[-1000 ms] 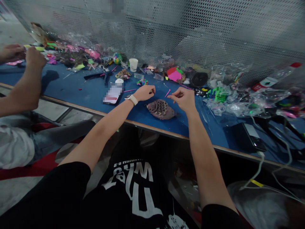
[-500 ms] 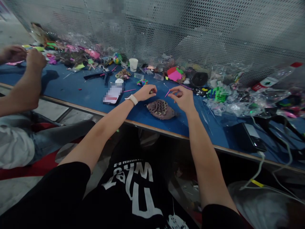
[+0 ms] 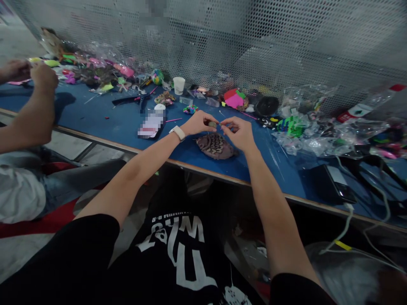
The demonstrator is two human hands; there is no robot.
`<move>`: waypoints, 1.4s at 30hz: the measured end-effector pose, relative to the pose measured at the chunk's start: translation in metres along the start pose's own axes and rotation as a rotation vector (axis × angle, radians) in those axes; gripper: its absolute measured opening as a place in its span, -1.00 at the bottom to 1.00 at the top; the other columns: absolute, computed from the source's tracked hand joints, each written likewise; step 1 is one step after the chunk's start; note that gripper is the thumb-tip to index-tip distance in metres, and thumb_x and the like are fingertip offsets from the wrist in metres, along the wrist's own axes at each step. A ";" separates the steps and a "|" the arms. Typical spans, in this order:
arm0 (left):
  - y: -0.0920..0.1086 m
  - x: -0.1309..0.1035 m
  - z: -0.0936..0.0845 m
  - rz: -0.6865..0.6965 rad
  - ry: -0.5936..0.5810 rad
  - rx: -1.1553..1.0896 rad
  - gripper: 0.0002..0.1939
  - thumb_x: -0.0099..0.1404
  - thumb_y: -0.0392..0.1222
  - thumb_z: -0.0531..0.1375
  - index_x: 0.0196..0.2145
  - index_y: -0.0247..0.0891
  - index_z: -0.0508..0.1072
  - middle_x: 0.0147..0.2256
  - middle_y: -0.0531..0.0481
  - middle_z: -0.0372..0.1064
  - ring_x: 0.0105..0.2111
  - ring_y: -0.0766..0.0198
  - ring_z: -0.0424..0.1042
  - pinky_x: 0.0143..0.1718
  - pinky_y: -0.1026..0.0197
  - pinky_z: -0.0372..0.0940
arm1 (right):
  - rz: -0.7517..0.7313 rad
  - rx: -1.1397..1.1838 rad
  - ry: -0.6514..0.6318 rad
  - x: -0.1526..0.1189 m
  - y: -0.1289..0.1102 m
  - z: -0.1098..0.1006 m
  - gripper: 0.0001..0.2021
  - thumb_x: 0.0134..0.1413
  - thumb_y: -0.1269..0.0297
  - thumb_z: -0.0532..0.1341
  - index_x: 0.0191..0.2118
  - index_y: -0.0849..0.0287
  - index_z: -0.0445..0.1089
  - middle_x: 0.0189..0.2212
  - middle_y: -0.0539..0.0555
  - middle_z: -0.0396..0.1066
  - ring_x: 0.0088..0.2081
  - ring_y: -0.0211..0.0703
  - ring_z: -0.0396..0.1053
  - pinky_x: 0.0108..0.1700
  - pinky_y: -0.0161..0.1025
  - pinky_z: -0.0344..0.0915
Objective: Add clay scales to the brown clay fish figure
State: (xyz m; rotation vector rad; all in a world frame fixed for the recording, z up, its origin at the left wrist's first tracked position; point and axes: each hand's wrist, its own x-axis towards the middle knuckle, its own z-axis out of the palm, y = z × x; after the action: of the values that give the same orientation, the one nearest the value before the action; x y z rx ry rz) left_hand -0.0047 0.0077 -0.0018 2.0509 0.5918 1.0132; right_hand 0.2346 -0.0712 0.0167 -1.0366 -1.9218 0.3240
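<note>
My left hand [image 3: 202, 122] is closed, its thumb and finger pinching a small olive-brown lump of clay [image 3: 212, 124]. From the other side my right hand [image 3: 237, 130] meets it, thumb and forefinger pressed together at the lump's edge. Whatever is in the right fingertips is too small to make out. Just below both hands, a brown clay fish [image 3: 216, 146] with pale scale pieces on its side lies on the blue table [image 3: 203, 167].
A phone [image 3: 151, 123], pliers [image 3: 132, 101] and a paper cup [image 3: 179, 85] stand or lie to the left. Plastic bags and a bottle [image 3: 370, 103] crowd the back right, near a black power bank [image 3: 332, 183]. At far left another person's hands [image 3: 43, 76] are working.
My hands have come together: the right moved left to the lump in my left fingers. The pink stick seen at my right fingertips no longer shows. The fish stays in place.
</note>
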 end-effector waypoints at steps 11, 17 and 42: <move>0.011 -0.004 0.004 0.059 -0.061 0.051 -0.60 0.41 0.10 0.40 -0.10 -0.34 0.77 -0.40 -0.11 0.62 -0.41 0.24 0.50 -0.28 0.15 0.36 | -0.116 -0.124 -0.025 0.002 0.003 0.003 -0.90 0.32 0.27 0.37 -0.13 0.06 0.68 -0.18 0.12 0.71 -0.29 0.00 0.60 -0.12 -0.04 0.55; 0.014 -0.002 0.004 0.077 -0.027 0.121 -0.72 0.50 -0.02 0.32 -0.10 -0.28 0.72 -0.40 -0.07 0.58 -0.41 0.24 0.50 -0.28 0.14 0.35 | -0.101 -0.177 0.056 0.002 -0.001 0.003 -0.93 0.21 0.34 0.35 -0.20 0.07 0.60 -0.27 0.07 0.65 -0.37 -0.08 0.54 -0.15 -0.07 0.53; 0.010 -0.001 0.006 0.028 -0.062 -0.053 -0.64 0.47 0.09 0.39 -0.07 -0.29 0.61 -0.34 -0.05 0.61 -0.38 0.27 0.55 -0.20 0.14 0.44 | -0.088 -0.134 0.026 0.002 0.009 0.007 -0.83 0.39 0.08 0.39 -0.12 0.01 0.71 -0.18 0.11 0.68 -0.31 0.00 0.58 -0.16 -0.03 0.56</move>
State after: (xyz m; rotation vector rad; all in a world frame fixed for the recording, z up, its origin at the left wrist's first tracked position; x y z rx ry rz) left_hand 0.0006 -0.0014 0.0036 2.0415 0.5005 0.9682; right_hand 0.2332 -0.0628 0.0087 -1.0338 -1.9804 0.1330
